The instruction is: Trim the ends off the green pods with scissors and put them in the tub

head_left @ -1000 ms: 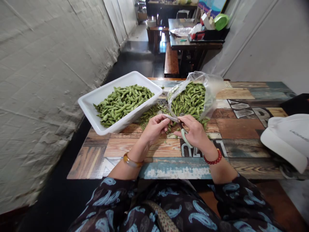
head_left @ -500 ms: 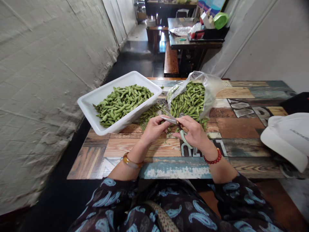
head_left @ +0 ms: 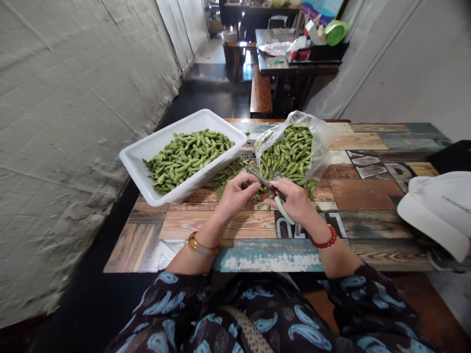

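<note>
Gripping a pair of scissors point(head_left: 283, 212) with pale green handles, the right hand point(head_left: 297, 200) sits just right of the frame's centre, its fingers wrapped around them. The blades point up and left, toward the fingertips of the left hand point(head_left: 235, 195), near the centre. That hand is curled, thumb and forefinger brought close together; whether it pinches a pod cannot be made out.

Left of centre, a white plastic tub point(head_left: 157, 200) stands tilted across the frame, holding a heap of green edamame pods point(head_left: 193, 158). Right of centre, a clear plastic bag point(head_left: 321, 147) lies open, with more edamame pods point(head_left: 285, 153) inside. Between tub and bag, small green trimmings point(head_left: 231, 172) are scattered over the wood-patchwork tabletop point(head_left: 253, 256). At the right edge lies a white cap point(head_left: 437, 208).
</note>
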Demonstrator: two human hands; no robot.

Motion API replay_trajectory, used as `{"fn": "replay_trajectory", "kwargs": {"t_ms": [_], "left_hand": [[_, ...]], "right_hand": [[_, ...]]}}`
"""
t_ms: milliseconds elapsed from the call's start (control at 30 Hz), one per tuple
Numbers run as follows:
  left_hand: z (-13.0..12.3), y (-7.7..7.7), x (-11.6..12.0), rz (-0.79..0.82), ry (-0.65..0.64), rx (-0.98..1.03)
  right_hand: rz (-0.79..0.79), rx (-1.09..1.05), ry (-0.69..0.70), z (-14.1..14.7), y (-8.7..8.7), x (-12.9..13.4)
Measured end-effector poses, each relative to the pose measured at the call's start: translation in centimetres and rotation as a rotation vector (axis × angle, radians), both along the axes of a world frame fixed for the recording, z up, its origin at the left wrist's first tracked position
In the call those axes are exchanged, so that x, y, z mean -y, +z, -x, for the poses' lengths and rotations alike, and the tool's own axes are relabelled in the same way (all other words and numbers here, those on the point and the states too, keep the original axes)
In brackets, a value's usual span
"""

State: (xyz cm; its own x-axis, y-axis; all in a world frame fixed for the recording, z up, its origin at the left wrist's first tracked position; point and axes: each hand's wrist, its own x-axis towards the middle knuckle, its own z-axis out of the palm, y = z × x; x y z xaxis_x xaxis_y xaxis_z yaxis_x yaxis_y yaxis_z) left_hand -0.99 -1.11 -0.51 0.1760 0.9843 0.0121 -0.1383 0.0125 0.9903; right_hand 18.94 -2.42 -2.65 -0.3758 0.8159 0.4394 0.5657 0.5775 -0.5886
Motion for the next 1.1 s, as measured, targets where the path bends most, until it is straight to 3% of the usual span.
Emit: {"fn": "replay_trajectory", "kwargs": {"t_ms": [200, 400, 833, 1100], "left_hand": [[0.2, 0.2, -0.3, 0.208, 0.021, 0.297], [0.2, 0.5, -0.4, 0.252, 0.053, 0.462], [-0.9, -0.5, 0.0, 0.267, -0.065, 0.448], [-0.6, -0.6, -0.2, 0.228, -0.063, 0.415]], "right_hand": [[0.001, -0.063, -0.096, 0.2, -0.2, -0.1], [-0.04, -0.054, -0.025, 0.4, -0.5, 0.0], [-0.02, -0.041, -0.012, 0.5, -0.6, 0.1], [-0.044, -0.009, 0.032, 0.2, -0.5, -0.2]]}}
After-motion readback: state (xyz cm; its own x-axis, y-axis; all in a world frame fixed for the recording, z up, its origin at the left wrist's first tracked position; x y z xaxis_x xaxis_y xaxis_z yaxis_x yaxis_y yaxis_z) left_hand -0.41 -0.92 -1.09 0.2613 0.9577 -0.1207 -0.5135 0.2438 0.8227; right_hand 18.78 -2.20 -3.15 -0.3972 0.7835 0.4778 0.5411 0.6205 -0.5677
